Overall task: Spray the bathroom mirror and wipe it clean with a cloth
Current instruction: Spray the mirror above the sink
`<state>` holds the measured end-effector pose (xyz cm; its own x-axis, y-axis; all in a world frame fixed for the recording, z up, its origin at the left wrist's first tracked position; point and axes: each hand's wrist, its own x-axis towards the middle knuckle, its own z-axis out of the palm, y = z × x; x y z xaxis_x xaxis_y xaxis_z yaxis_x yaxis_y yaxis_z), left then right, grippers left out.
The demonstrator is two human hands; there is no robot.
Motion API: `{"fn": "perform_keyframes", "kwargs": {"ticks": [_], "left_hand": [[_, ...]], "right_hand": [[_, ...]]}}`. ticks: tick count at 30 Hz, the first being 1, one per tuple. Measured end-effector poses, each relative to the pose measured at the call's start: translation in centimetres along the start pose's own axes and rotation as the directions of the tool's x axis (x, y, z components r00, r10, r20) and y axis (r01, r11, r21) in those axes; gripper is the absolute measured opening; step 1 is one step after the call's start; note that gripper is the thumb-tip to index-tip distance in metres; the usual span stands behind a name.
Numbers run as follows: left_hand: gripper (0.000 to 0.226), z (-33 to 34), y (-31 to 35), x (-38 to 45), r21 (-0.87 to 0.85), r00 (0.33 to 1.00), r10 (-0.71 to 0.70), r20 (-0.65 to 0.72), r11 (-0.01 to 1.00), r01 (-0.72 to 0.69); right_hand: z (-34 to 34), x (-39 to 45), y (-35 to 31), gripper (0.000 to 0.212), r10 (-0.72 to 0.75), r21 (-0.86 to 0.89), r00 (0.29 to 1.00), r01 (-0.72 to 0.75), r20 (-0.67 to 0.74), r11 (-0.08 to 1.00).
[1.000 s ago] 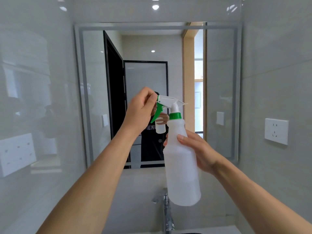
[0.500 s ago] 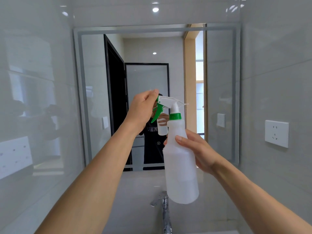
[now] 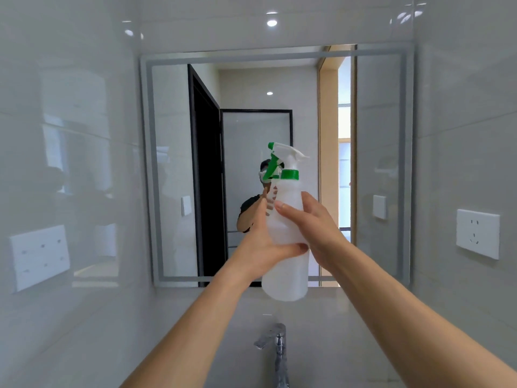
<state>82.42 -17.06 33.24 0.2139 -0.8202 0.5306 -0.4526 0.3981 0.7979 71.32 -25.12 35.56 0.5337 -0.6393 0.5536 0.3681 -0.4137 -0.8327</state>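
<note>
A translucent white spray bottle [image 3: 286,273] with a green collar and green trigger is held upright in front of the bathroom mirror [image 3: 173,169]. My left hand [image 3: 261,247] wraps the bottle's body from the left, thumb across its front. My right hand [image 3: 313,228] grips the same bottle from the right, fingers over its upper body. The nozzle points left, toward the mirror's middle. No cloth is visible.
A chrome faucet [image 3: 275,348] stands below the bottle. White wall sockets sit on the right wall [image 3: 477,233] and the left wall [image 3: 39,257]. Glossy grey tiles close in on both sides. The mirror reflects a dark doorway and a person.
My left hand has left the spray head and dropped to the bottle's body. The bottle sits higher and nearer the mirror's middle. The view has tilted slightly.
</note>
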Motion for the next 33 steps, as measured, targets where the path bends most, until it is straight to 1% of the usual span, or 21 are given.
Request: {"fn": "perform_keyframes", "kwargs": {"ticks": [2, 3, 6, 8, 9, 10, 12, 14, 15, 17, 19, 20, 22, 23, 26, 29, 33], "left_hand": [[0.079, -0.1, 0.0, 0.5, -0.028, 0.997, 0.028, -0.067, 0.999, -0.030], [0.078, -0.4, 0.0, 0.7, -0.044, 0.996, 0.036, -0.076, 0.998, -0.040], [0.078, -1.7, 0.1, 1.3, -0.094, 0.995, 0.017, -0.098, 0.995, -0.026], [0.097, -2.5, 0.3, 1.5, -0.090, 0.995, 0.013, -0.097, 0.996, -0.022], [0.103, -3.0, 0.4, 1.6, -0.090, 0.995, 0.014, -0.097, 0.996, -0.023], [0.101, -3.5, 0.4, 1.7, -0.105, 0.994, 0.023, -0.103, 0.994, -0.034], [0.082, -4.5, 0.4, 1.8, -0.163, 0.992, 0.057, -0.109, 0.984, -0.075], [0.068, -5.0, 0.6, 1.5, -0.212, 0.993, 0.080, -0.087, 0.973, -0.097], [0.066, -5.2, 0.4, 1.5, -0.212, 0.994, 0.083, -0.072, 0.973, -0.097], [0.068, -5.3, 0.4, 1.7, -0.193, 0.994, 0.060, -0.089, 0.978, -0.077], [0.084, -5.3, 0.9, 2.1, -0.129, 0.979, 0.037, -0.200, 0.990, -0.063], [0.083, -5.3, 1.4, 2.5, -0.081, 0.963, 0.043, -0.265, 0.995, -0.066], [0.056, -5.5, 2.3, 3.3, -0.002, 0.930, 0.066, -0.361, 0.997, -0.072], [0.049, -5.7, 2.7, 3.7, 0.029, 0.918, 0.077, -0.389, 0.997, -0.071], [0.064, -6.5, 3.5, 5.0, 0.098, 0.903, 0.076, -0.424, 0.994, -0.038], [0.052, -7.2, 3.9, 6.1, 0.093, 0.905, 0.023, -0.424, 0.996, 0.018], [0.053, -7.3, 4.4, 7.3, 0.094, 0.881, 0.000, -0.474, 0.994, 0.050]], "right_hand": [[0.8, 0.7, -0.3, 0.035, -0.003, -0.021, 1.000, 0.003, -0.021, 1.000], [1.1, 1.0, -0.5, 0.035, 0.000, -0.021, 1.000, 0.000, -0.020, 1.000], [1.6, 1.5, -1.0, 0.032, 0.007, -0.010, 0.999, -0.007, 0.044, 1.000], [1.4, 1.3, -0.8, 0.035, -0.015, 0.007, 0.992, 0.014, 0.124, 1.000], [1.3, 1.1, -0.5, 0.038, -0.037, 0.035, 0.981, 0.031, 0.190, 0.999], [1.1, 0.7, 0.0, 0.042, -0.063, 0.063, 0.961, 0.047, 0.269, 0.997], [1.0, 0.0, 1.3, 0.053, -0.087, 0.065, 0.909, 0.066, 0.408, 0.996], [1.2, -0.3, 2.3, 0.070, -0.061, 0.002, 0.891, 0.068, 0.451, 0.998], [1.4, -0.4, 2.7, 0.075, -0.055, -0.034, 0.898, 0.077, 0.437, 0.996], [1.9, -0.3, 3.3, 0.069, -0.048, -0.082, 0.930, 0.084, 0.365, 0.993], [2.4, -0.3, 4.2, 0.066, -0.021, -0.126, 0.953, 0.062, 0.303, 0.990], [2.7, -0.3, 4.7, 0.070, -0.003, -0.167, 0.961, 0.051, 0.276, 0.985], [3.6, -0.2, 5.7, 0.080, 0.015, -0.237, 0.974, 0.040, 0.224, 0.971], [4.0, -0.1, 6.1, 0.084, 0.020, -0.257, 0.980, 0.033, 0.198, 0.966], [5.0, 0.4, 6.6, 0.089, 0.030, -0.295, 0.989, 0.014, 0.144, 0.955], [5.5, 1.1, 6.5, 0.092, 0.051, -0.326, 0.993, -0.013, 0.109, 0.945], [6.4, 2.1, 6.0, 0.096, 0.045, -0.352, 0.997, -0.019, 0.063, 0.936]]}}
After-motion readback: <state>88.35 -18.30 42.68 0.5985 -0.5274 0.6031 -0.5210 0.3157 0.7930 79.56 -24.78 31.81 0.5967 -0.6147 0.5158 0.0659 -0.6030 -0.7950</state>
